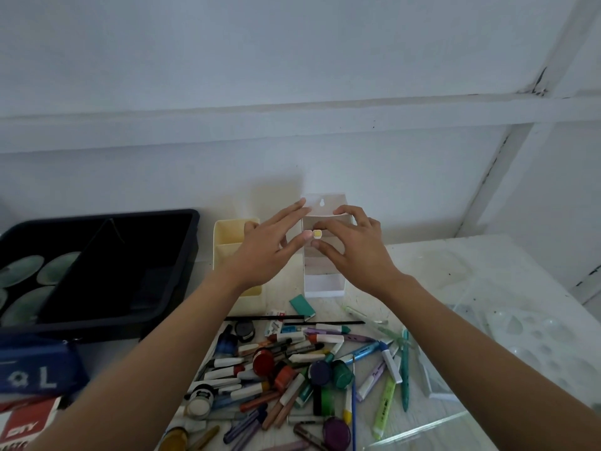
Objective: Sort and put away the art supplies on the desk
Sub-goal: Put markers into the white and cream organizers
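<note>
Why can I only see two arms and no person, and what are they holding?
There is no machine here. A person wears a camera on their head, so the one picture looks down along their arms. The right hand pinches a small yellow piece; a fingertip of the left hand touches it too. Behind it stands a white organizer, with a cream box and black tray to its left. A heap of pens, markers and paint pots lies on the desk.
</note>
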